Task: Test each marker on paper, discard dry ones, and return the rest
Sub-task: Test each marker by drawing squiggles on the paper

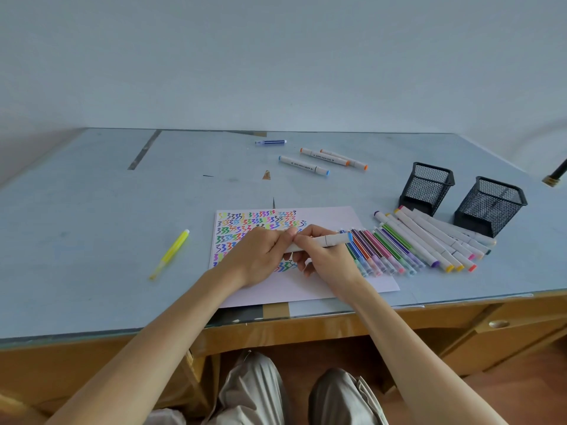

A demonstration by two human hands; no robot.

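Both hands hold one marker (319, 242) above the paper (322, 280), its long axis running left to right. The right hand (325, 256) pinches the barrel; the left hand (264, 256) pinches the left end, likely the cap.

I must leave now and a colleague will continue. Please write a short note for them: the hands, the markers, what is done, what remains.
Both hands hold one white marker with a blue cap over the paper: left hand, right hand.
Paper carries many colour scribbles, so many tests look done.
Row of markers lies right of the paper; both mesh holders look empty.
Four markers lie far back, a yellow one left.
Left: finish testing, refill holders.
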